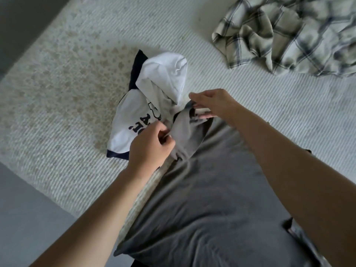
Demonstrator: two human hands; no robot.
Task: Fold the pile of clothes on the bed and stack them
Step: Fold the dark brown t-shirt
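Note:
A grey garment (208, 189) lies spread over the near part of the bed, its far end bunched up between my hands. My left hand (152, 145) pinches the grey cloth at its left edge. My right hand (213, 105) grips the garment's far end, fingers curled round the fabric near a label. A crumpled white shirt (159, 93) with navy trim and black lettering lies just beyond my hands, touching the grey garment.
A plaid shirt (294, 35) lies rumpled at the far right of the bed. The ribbed white bedspread (67, 83) runs left to the bed's edge, with grey floor (23, 205) beyond at the lower left.

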